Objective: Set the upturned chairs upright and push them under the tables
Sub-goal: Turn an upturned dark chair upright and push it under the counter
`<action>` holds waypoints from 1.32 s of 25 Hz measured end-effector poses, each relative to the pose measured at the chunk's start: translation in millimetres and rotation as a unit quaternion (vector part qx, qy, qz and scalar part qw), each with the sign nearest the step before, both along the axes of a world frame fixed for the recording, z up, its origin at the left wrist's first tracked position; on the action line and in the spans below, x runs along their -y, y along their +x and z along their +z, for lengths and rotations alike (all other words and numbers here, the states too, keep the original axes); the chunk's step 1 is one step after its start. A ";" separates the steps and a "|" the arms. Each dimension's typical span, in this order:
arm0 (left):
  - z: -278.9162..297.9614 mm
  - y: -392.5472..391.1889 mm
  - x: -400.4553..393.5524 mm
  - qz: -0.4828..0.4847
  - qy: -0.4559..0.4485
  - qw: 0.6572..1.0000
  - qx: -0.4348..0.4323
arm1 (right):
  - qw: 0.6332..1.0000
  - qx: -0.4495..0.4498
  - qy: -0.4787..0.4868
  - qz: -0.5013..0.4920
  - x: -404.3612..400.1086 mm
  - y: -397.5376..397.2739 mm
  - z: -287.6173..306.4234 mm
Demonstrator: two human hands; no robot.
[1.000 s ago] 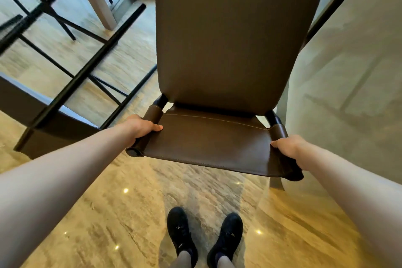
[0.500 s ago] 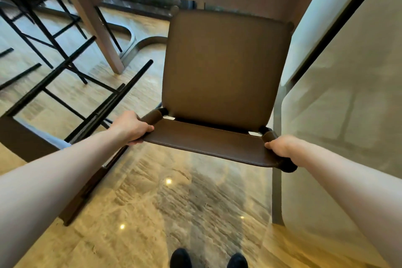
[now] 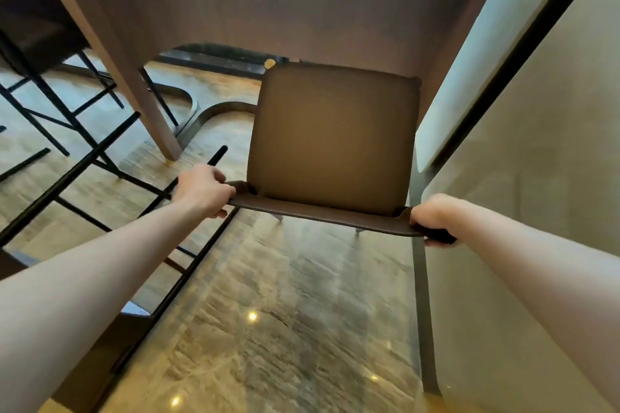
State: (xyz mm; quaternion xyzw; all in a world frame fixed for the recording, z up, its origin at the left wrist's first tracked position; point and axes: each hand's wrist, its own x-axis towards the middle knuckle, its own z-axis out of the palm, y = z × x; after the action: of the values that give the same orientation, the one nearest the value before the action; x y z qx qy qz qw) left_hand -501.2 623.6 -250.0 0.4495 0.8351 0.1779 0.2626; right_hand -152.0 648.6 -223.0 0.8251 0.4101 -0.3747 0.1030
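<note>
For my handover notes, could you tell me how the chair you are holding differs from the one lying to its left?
The held chair stands upright, seat partly under the table; the left chair lies tipped, black legs in the air. Left hand and right hand grip the first; nothing touches the second. Both have brown upholstery.

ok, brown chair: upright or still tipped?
Upright. The brown chair has its seat facing up, front edge at the table; both hands grip the backrest's top.

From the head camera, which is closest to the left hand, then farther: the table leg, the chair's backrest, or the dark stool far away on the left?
1. Backrest: the left hand grips its left end.
2. Table leg: just beyond the hand, slightly left.
3. Stool: far off, upper left.
</note>
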 end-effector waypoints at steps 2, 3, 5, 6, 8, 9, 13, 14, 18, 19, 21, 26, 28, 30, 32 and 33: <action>5.5 7.6 -12.5 -0.012 0.077 0.997 0.004 | 0.989 0.081 0.099 0.079 -11.0 -5.5 10.6; 7.1 10.8 -20.4 -0.002 0.108 0.994 0.018 | 0.974 0.125 0.142 0.125 -14.8 -10.2 14.3; 10.9 13.9 -38.2 0.028 0.133 0.990 0.040 | 0.947 0.169 0.204 0.182 -21.6 -21.4 15.8; 13.3 14.9 -47.2 0.032 0.130 0.990 0.045 | 0.941 0.171 0.214 0.197 -24.2 -24.3 15.1; 19.4 14.4 -65.7 0.022 0.119 0.992 0.038 | 0.938 0.154 0.217 0.221 -29.0 -24.4 15.9; 23.3 14.8 -73.3 0.019 0.112 0.993 0.030 | 0.934 0.142 0.217 0.247 -31.4 -20.5 17.0; 35.9 17.1 -102.3 0.022 0.077 0.997 0.014 | 0.893 0.141 0.209 0.372 -50.3 -3.6 24.3; 39.3 18.2 -109.6 0.017 0.077 0.997 0.010 | 0.887 0.158 0.207 0.381 -58.9 -3.4 25.4; 52.7 21.8 -141.6 -0.009 0.061 0.997 -0.040 | 0.888 0.193 0.211 0.359 -98.0 -11.8 30.9; 54.7 21.8 -148.9 -0.013 0.059 0.997 -0.042 | 0.889 0.200 0.206 0.357 -108.0 -12.7 32.3; 58.3 20.6 -166.9 -0.021 0.072 0.997 -0.028 | 0.885 0.214 0.211 0.355 -131.2 -11.9 34.0; 66.8 20.0 -214.9 -0.070 0.099 0.990 -0.078 | 0.867 0.228 0.277 0.347 -180.4 -7.7 34.4; 65.2 13.7 -224.0 -0.114 0.117 0.984 -0.071 | 0.865 0.227 0.284 0.346 -193.4 -7.3 35.7; 71.7 1.3 -234.6 -0.213 0.083 0.967 -0.112 | 0.865 0.223 0.281 0.351 -209.2 -6.2 39.3; 84.3 -9.5 -249.2 -0.343 0.015 0.894 -0.287 | 0.864 0.221 0.278 0.356 -219.9 -6.9 42.2; 86.3 -10.4 -257.7 -0.387 0.001 0.850 -0.357 | 0.865 0.220 0.277 0.357 -225.7 -6.6 43.7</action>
State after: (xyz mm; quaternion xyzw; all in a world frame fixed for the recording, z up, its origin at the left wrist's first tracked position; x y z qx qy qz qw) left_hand -511.5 881.2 -163.7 0.7690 0.6296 -0.1104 -0.0068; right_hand -158.6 874.3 -179.4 0.6777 0.7304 0.0077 0.0842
